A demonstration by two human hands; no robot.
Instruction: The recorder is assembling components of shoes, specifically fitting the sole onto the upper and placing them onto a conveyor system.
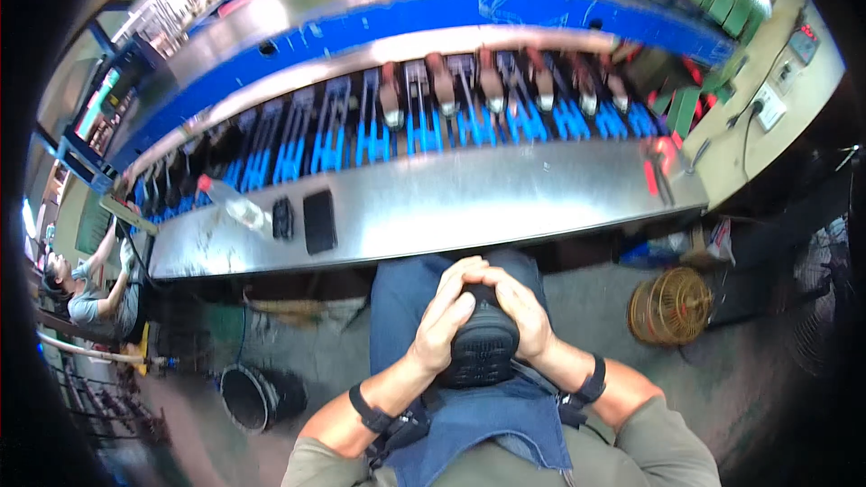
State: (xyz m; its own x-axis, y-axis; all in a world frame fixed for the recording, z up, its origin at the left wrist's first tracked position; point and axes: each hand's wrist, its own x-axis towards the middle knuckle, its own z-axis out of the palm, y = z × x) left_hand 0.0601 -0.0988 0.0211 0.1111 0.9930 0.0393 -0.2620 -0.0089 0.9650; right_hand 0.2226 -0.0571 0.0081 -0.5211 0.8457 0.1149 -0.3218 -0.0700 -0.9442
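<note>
Over my lap I hold a black shoe (485, 343) with its ridged sole end toward me. My left hand (444, 317) is closed round its left side. My right hand (525, 308) wraps the right side, and the fingers of both hands meet over the far end. The far part of the shoe is hidden under my fingers. Dark bands circle both my wrists, and a blue apron (478, 428) covers my lap.
Ahead stands a metal bench (406, 203) with a phone (319, 221), a small black object (283, 218), a clear bottle (242, 207) and red-handled pliers (657, 176). Behind it runs a blue rack (424, 131) with brown shoe-like pieces. A bucket (248, 397), a round cage-like fan (669, 306) and a co-worker (86, 298) flank me.
</note>
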